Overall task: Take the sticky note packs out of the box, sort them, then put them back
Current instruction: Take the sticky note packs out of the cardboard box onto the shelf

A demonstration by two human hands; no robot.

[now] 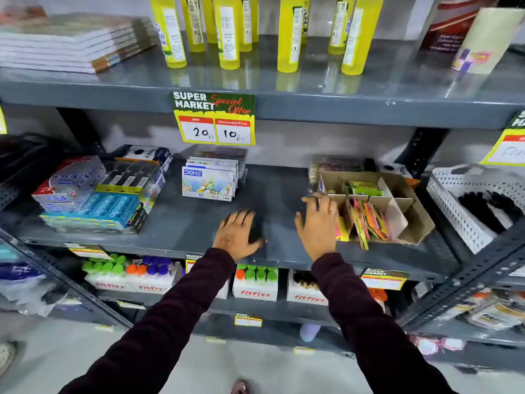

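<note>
With the sticky note packs [369, 223] still in the cardboard box [420, 220] on the shelf [272, 194], removal looks unstarted: both the left hand [237, 236] and right hand [318, 223] are spread, empty; next the right must reach into a compartment

Shop: metal shelving [284, 109], supermarket price tag [213, 118], stationery stock.

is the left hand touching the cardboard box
Apart. The head view shows the left hand flat on bare shelf, with the right hand between it and the cardboard box.
</note>
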